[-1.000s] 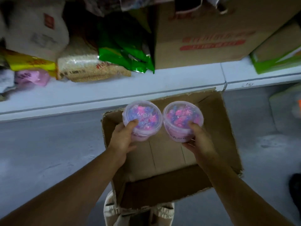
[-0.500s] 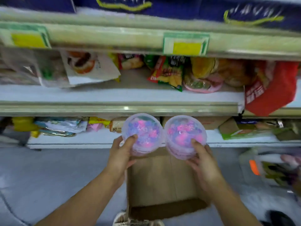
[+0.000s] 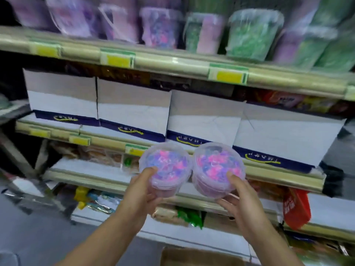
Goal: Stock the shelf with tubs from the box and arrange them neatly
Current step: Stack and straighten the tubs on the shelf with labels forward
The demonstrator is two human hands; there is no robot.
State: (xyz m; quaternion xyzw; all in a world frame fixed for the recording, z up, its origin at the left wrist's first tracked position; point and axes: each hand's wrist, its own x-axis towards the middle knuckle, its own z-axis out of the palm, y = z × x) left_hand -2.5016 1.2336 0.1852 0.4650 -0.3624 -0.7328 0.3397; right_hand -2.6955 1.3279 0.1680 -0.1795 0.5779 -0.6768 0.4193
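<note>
I hold two clear plastic tubs filled with pink, purple and blue pieces, side by side in front of the shelving. My left hand (image 3: 143, 191) grips the left tub (image 3: 165, 167) from its side, thumb on the lid. My right hand (image 3: 241, 200) grips the right tub (image 3: 218, 166) the same way. The two tubs touch each other. The top shelf (image 3: 172, 61) carries a blurred row of similar tubs (image 3: 159, 27), purple at the left and green at the right. A corner of the cardboard box (image 3: 192, 257) shows on the floor at the bottom edge.
White and blue display cartons (image 3: 132, 110) fill the shelf below the tubs. Lower shelves hold snack bags (image 3: 189, 215) and a red bag (image 3: 296, 210). Yellow price tags (image 3: 118, 59) line the shelf edges. Grey floor lies at the lower left.
Both hands have risen with the tubs from over the box to shelf height. My view has tilted up from the floor to the upper shelves, and the box has dropped to the bottom edge.
</note>
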